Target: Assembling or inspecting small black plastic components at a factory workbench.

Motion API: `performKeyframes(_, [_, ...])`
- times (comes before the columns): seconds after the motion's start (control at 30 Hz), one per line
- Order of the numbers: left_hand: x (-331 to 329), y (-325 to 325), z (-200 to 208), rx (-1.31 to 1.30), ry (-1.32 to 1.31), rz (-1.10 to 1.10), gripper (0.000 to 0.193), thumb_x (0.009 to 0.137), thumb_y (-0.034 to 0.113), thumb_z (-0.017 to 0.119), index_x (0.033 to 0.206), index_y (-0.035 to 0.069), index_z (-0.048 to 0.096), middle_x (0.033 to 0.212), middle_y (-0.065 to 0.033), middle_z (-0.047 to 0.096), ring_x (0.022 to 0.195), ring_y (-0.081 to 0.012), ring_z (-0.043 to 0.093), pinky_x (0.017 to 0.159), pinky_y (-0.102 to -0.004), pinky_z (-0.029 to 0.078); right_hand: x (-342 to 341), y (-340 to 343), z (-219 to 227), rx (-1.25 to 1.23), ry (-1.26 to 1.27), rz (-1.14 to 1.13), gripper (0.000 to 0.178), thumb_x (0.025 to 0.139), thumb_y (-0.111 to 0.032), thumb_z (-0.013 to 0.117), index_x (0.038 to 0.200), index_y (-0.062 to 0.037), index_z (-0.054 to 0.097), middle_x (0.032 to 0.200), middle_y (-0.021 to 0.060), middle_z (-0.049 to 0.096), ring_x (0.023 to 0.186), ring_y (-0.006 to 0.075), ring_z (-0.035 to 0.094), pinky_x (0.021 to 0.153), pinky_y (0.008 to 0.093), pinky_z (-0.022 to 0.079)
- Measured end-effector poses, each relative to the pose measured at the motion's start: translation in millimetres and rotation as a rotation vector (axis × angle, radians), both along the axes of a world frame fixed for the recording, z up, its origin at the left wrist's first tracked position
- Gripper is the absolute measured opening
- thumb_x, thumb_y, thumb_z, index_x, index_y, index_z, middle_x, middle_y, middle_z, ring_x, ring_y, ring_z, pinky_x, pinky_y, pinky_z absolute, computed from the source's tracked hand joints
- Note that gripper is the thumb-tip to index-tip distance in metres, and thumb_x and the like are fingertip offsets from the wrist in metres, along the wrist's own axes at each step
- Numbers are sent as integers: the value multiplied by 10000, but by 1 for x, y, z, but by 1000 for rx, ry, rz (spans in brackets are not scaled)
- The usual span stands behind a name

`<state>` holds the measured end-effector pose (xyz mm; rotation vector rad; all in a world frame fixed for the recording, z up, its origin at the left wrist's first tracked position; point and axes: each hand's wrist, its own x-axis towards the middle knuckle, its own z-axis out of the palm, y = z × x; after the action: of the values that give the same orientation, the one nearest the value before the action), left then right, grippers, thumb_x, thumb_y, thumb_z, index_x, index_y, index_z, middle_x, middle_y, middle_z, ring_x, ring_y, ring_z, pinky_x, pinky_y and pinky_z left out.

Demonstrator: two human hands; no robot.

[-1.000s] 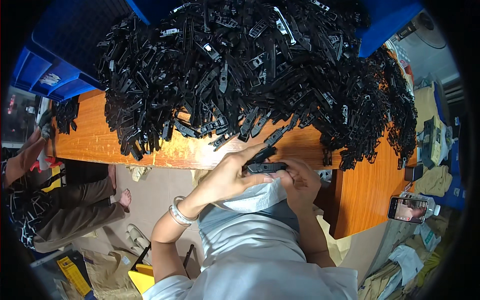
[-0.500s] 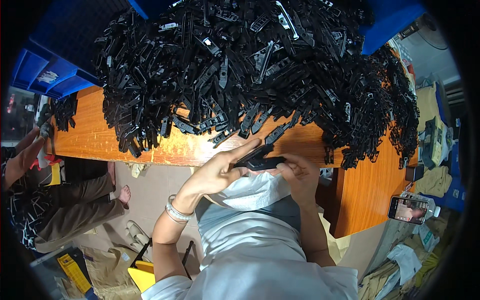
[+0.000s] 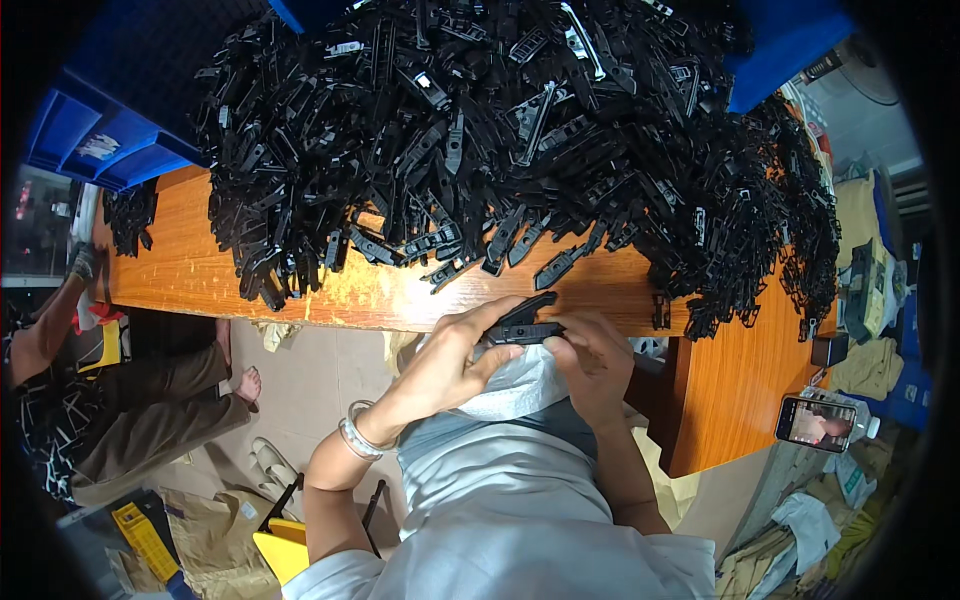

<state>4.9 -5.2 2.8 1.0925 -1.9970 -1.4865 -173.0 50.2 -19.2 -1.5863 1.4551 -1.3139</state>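
Note:
My left hand (image 3: 455, 362) and my right hand (image 3: 592, 362) meet just off the table's front edge, both closed on black plastic parts. The lower long black plastic part (image 3: 527, 333) lies level between the fingertips of both hands. A second black piece (image 3: 540, 303) slants up behind it, next to my left index finger; I cannot tell whether the two are joined. Beneath my hands a white sack (image 3: 515, 388) rests on my lap. Ahead, a large heap of similar black parts (image 3: 470, 150) covers the table, with one loose part (image 3: 562, 266) lying nearest my hands.
The wooden table (image 3: 280, 300) curves toward me on the right (image 3: 725, 400). Blue crates (image 3: 115, 150) stand at the left. A phone (image 3: 820, 422) leans on a clear bottle at right. Another person's arm (image 3: 50, 320) reaches the table's left end. A yellow chair (image 3: 283, 548) is beside me.
The held black parts have turned, and their ridged sides now show. My left index finger has drawn back from over them, and my left wrist has shifted slightly right and down.

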Motion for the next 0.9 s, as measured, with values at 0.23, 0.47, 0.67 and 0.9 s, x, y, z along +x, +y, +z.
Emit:
performKeyframes(0.23, [2,6,4,-109,38,16,427,773,86,634,1156,-51,502,1060,-214,589,978,-295,589,839,-332,455,-3,-7,2,67,-20,95,274,747,-6,573,1020,18,589,995,119,537,823,156,558,678,236,448])
performKeyframes(0.47, [7,7,-5,-43,175,-9,399,779,150,649,1127,-13,542,977,-182,627,802,-279,636,717,-316,489,-1,-6,4,179,-336,66,258,721,32,592,978,24,613,879,74,527,750,128,547,659,215,443])
performKeyframes(0.67, [36,-11,-5,-373,2,344,102,800,55,570,853,-17,619,804,-124,613,736,-231,595,660,-319,470,-7,3,-3,166,-88,191,170,753,39,560,903,32,639,834,95,579,720,133,572,638,218,454])
performKeyframes(0.9, [70,-47,13,-537,-356,488,197,713,-87,551,898,-28,585,803,-114,512,697,-220,539,624,-291,425,-3,9,-9,242,-153,217,151,778,15,541,891,38,640,821,127,616,681,158,592,607,244,467])
